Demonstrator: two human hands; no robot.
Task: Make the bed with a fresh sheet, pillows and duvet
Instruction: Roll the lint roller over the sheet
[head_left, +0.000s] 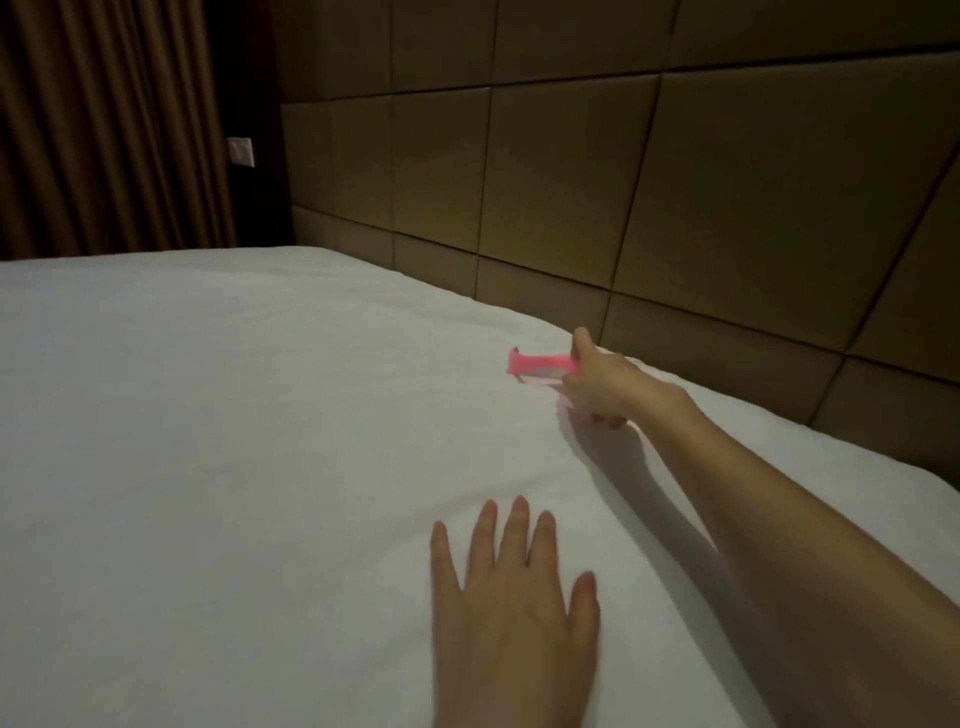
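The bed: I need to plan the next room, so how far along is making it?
Done: a white sheet lies spread fairly smooth over the mattress up to the padded headboard. In hand: the right hand holds a pink tool against the sheet near the headboard, while the left hand presses flat on it. Left: no pillows or duvet are in view.

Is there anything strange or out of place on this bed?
Only one thing: a pink tool near the headboard, held in the right hand against the white sheet. It is not bedding. The left hand lies flat.
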